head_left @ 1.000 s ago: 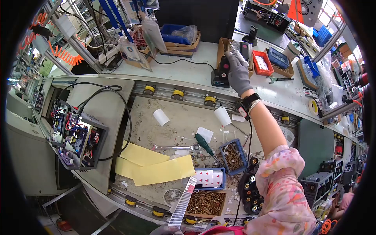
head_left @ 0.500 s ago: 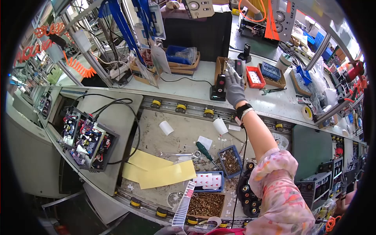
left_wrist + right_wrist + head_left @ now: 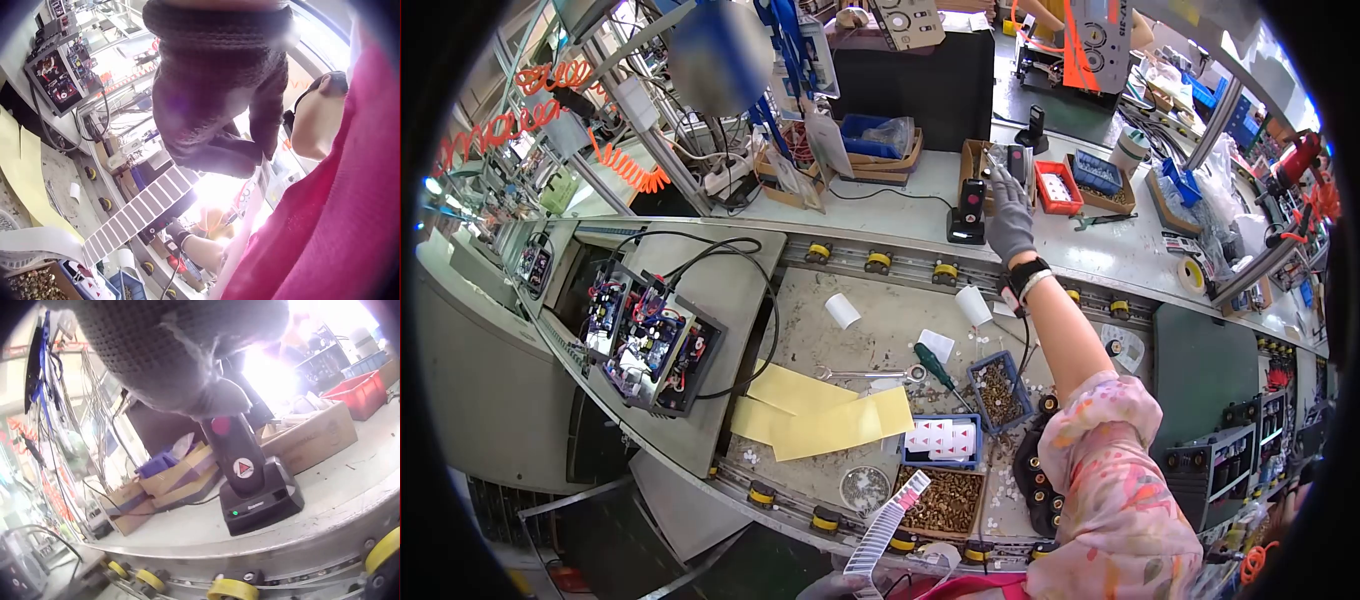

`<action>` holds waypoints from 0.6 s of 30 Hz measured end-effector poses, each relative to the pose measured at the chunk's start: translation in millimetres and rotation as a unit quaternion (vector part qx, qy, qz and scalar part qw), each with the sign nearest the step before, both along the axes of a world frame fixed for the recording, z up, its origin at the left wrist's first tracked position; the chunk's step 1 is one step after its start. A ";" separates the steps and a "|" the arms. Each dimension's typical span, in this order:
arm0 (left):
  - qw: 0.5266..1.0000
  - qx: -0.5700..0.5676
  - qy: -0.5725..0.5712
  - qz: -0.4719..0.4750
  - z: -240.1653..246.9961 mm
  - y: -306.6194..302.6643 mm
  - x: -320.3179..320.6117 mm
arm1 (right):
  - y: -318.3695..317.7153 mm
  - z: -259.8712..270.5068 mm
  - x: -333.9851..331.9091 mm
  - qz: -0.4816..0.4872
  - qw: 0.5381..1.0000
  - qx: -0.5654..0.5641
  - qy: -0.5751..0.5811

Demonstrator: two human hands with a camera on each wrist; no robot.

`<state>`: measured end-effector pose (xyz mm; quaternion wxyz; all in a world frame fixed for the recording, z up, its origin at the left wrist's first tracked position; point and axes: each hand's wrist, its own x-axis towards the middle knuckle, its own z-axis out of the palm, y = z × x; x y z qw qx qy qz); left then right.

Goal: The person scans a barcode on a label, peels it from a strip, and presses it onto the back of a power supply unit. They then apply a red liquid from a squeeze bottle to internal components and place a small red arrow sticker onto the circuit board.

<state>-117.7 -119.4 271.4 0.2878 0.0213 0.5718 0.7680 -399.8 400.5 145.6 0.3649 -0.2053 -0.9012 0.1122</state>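
My right hand (image 3: 1010, 218), in a grey glove, reaches over the back bench with its fingers extended beside a black scanner (image 3: 970, 212) that stands upright in its dock. In the right wrist view the gloved hand (image 3: 181, 356) overlaps the top of the scanner (image 3: 240, 465); whether they touch I cannot tell. At the bottom edge of the head view, my gloved left hand (image 3: 832, 585) holds a long strip of labels (image 3: 885, 533). Curled fingers of the left hand (image 3: 212, 106) pinch the strip's end (image 3: 134, 215) in the left wrist view.
A cardboard box (image 3: 968, 160) and a red tray (image 3: 1074, 200) stand near the right hand. On the lower surface lie yellow sheets (image 3: 840, 432), a screwdriver (image 3: 935, 366), a wrench (image 3: 860, 374), a blue tray of labels (image 3: 978, 452) and a box of brass parts (image 3: 965, 520).
The head view has tilted up. My right hand's fingers, earlier bent close around the scanner and box area, now lie straighter. The left hand keeps hold of the strip.
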 end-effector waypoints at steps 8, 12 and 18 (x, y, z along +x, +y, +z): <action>0.970 0.118 0.065 -0.201 43.9 6.5 -26.7 | -90.5 109.9 194.2 0.185 0.902 -0.391 0.016; 0.923 0.086 0.181 -0.329 44.3 10.8 -42.0 | -155.9 141.9 330.4 0.302 0.742 -0.573 -0.175; 0.749 0.188 0.258 -0.580 66.7 92.2 -30.7 | -276.4 132.3 479.6 0.206 0.552 -0.791 -0.168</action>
